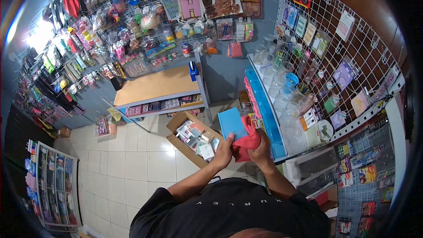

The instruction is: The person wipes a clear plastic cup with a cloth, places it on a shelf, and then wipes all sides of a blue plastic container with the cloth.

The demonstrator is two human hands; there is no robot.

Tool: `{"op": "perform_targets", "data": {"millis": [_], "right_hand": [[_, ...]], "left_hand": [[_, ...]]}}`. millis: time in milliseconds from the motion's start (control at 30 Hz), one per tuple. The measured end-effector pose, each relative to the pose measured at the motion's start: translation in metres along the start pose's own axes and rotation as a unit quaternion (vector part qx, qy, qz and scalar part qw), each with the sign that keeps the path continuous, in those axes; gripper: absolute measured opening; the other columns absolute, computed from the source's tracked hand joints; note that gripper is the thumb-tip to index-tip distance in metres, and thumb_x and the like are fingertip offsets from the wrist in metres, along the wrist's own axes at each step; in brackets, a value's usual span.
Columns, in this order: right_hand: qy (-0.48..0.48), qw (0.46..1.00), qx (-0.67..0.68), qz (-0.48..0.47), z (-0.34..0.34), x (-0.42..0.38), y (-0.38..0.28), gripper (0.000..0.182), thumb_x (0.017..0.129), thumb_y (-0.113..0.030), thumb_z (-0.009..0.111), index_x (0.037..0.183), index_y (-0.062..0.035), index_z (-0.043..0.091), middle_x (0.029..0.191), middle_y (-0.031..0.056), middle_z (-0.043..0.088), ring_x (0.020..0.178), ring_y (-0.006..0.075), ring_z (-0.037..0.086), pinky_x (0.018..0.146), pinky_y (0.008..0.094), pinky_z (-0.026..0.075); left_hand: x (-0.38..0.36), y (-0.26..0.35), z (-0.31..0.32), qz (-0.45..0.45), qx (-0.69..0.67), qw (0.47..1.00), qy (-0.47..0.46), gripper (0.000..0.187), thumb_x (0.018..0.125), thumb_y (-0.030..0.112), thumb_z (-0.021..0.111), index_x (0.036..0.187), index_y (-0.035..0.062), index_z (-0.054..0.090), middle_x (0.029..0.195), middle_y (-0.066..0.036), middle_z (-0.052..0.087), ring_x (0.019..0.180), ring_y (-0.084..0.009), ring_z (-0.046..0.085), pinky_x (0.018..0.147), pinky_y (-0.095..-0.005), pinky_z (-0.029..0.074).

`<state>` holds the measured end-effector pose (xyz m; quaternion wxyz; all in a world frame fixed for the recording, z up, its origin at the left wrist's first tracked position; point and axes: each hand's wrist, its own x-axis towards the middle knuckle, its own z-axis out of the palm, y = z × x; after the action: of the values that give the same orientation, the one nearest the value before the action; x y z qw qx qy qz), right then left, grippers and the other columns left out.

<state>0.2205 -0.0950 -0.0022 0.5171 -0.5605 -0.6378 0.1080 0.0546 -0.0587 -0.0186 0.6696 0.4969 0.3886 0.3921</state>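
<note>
My left hand [223, 153] grips the lower edge of a light blue, flat rectangular notebook [230, 122], thumb on its face. A red cloth [248, 140] is bunched in my right hand [261, 148]. Part of the cloth lies against the notebook's lower right side. Whether the notebook is a book or a thin box I cannot fully tell. Just left of my hands, an open cardboard box [180, 146] on the floor holds small packaged goods [206, 151].
On my right stands a shelf with a blue front [264, 105] carrying clear jars [291, 105], below a wire grid rack [352, 31]. Ahead is a wooden-topped shelf [158, 83] with a blue stapler-like object [192, 70]. A display rack [57, 185] stands at left on tiled floor [132, 167].
</note>
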Motion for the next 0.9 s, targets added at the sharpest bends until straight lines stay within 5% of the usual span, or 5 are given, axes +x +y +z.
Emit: {"op": "perform_targets", "data": {"millis": [267, 300, 400, 667, 900], "right_hand": [[0.091, 0.978, 0.14, 0.123, 0.006, 0.004, 0.056, 0.013, 0.09, -0.008, 0.058, 0.097, -0.0035, 0.068, 0.097, 0.0105, 0.068, 0.098, 0.0252, 0.064, 0.086, 0.0333, 0.048], [0.038, 0.938, 0.194, 0.284, -0.002, -0.001, 0.066, 0.024, 0.097, -0.018, 0.054, 0.114, -0.0042, 0.063, 0.111, 0.0095, 0.066, 0.106, 0.0234, 0.061, 0.092, 0.0339, 0.046], [0.122, 0.73, 0.59, 0.324, -0.02, 0.005, 0.045, 0.038, 0.097, -0.025, 0.056, 0.128, -0.0038, 0.053, 0.123, 0.0079, 0.061, 0.109, 0.02, 0.058, 0.095, 0.0346, 0.046], [-0.173, 0.946, 0.208, 0.181, -0.002, -0.023, 0.018, 0.031, 0.091, -0.022, 0.065, 0.117, -0.0049, 0.059, 0.114, 0.0078, 0.063, 0.103, 0.0209, 0.059, 0.093, 0.0372, 0.046], [0.013, 0.982, 0.171, 0.084, 0.014, -0.018, 0.022, 0.022, 0.089, -0.018, 0.066, 0.107, -0.0039, 0.064, 0.103, 0.0132, 0.066, 0.097, 0.0315, 0.063, 0.087, 0.0383, 0.048]], "left_hand": [[-0.016, 0.021, 0.005, 0.061, 0.033, 0.993, -0.095, 0.044, 0.105, 0.038, 0.045, 0.111, -0.0012, 0.062, 0.094, 0.001, 0.061, 0.089, -0.0074, 0.053, 0.081, -0.0263, 0.044], [-0.013, 0.023, 0.002, 0.053, 0.047, 0.993, -0.096, 0.044, 0.105, 0.039, 0.045, 0.111, -0.0013, 0.062, 0.095, 0.001, 0.062, 0.088, -0.0078, 0.053, 0.081, -0.0269, 0.045], [-0.007, 0.019, -0.008, 0.021, -0.031, 0.996, -0.081, 0.038, 0.102, 0.035, 0.053, 0.109, -0.001, 0.063, 0.095, 0.0, 0.063, 0.086, -0.0082, 0.055, 0.078, -0.0279, 0.046], [-0.009, 0.007, -0.012, 0.121, 0.135, 0.957, -0.227, 0.031, 0.091, 0.01, 0.062, 0.12, 0.0001, 0.058, 0.107, -0.008, 0.066, 0.095, -0.014, 0.061, 0.086, -0.0322, 0.049], [0.002, 0.025, -0.017, 0.233, 0.336, 0.866, -0.288, 0.031, 0.082, 0.005, 0.061, 0.113, 0.0021, 0.058, 0.11, -0.022, 0.061, 0.108, -0.0403, 0.057, 0.096, -0.0449, 0.044]]}}
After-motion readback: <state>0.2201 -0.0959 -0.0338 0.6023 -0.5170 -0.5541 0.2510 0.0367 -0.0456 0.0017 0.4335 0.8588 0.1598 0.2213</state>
